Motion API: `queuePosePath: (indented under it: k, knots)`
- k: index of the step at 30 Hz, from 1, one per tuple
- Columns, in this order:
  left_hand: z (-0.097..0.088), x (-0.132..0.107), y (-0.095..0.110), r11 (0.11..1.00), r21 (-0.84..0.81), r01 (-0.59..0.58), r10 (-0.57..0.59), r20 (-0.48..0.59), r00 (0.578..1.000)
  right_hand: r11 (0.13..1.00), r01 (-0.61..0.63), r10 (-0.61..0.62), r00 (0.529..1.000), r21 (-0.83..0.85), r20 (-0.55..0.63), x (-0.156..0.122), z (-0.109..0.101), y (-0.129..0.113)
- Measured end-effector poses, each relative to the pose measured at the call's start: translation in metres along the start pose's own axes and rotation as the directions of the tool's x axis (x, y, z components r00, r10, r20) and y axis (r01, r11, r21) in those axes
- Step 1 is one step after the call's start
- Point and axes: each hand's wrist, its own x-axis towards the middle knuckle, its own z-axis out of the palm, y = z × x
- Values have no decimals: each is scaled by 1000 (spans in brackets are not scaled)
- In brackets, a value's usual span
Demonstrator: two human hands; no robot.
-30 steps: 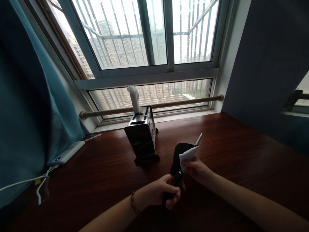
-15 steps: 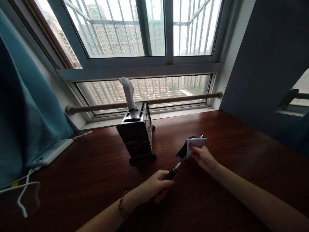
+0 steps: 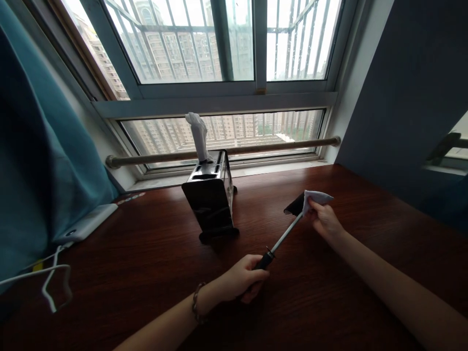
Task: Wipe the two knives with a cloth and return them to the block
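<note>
My left hand (image 3: 252,279) is closed round the black handle of a sharpening steel (image 3: 287,237). The grey rod slants up and to the right from its small guard. Between the thumb and fingers of my right hand (image 3: 323,218), a black-and-white sheet (image 3: 317,197) is pinched round the far part of the rod. One side of this sheet is black, the other pale; whether it is cloth or sandpaper I cannot tell. The rod's tip is hidden behind the sheet.
A black slotted knife block (image 3: 210,204) stands left of the sheet, with a crumpled white wrap (image 3: 198,136) rising from its top. At the left lie a white device (image 3: 87,224) and a cable (image 3: 54,268) beside the blue curtain (image 3: 73,161). A rail (image 3: 270,147) crosses the window behind the wooden table (image 3: 153,273).
My right hand has slid the sheet up the rod, away from the handle, so more of the bare rod shows. My left hand keeps its hold; the view has shifted slightly.
</note>
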Motion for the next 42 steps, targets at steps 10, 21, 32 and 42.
queuePosePath:
  k: [10, 21, 32, 42]
  knots:
    - [-7, -4, -5, 989, -150, -2, 15, 90, 996, 995, 31, -27, 999, 95, -44, 16, -8, -20]
    - [-12, -4, -8, 956, -263, -127, 133, 5, 991, 992, -108, 120, 953, -58, 279, -7, 2, -14]
    - [-7, -3, -6, 977, -87, -195, 190, -64, 980, 882, -160, 390, 777, -443, 495, -81, 11, 36]
    - [-3, -7, 2, 982, 174, -76, 76, 6, 997, 880, -276, 450, 745, -387, 493, -102, 8, 57]
